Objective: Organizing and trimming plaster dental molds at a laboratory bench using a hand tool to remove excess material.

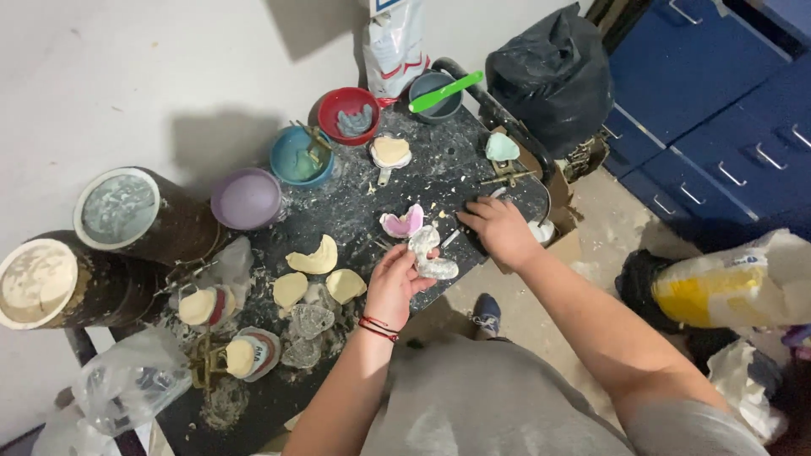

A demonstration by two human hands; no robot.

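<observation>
My left hand (393,283) grips a clear plastic dental tray (429,253) caked with pale plaster, held just above the black work table (422,181). A pink tray (403,223) with white plaster lies right beyond it. My right hand (498,228) rests fingers-down on the table's right part, over a small tool whose shape I cannot make out. Yellow plaster casts (314,257) lie to the left of my left hand, near more clear trays (308,321).
Mixing bowls stand at the back: red (348,114), teal (300,156), purple (246,198), and grey with a green spatula (445,91). Two round containers (118,211) sit at far left. A black bag (549,76), blue drawers (718,110) and a yellow-white sack (726,287) are at right.
</observation>
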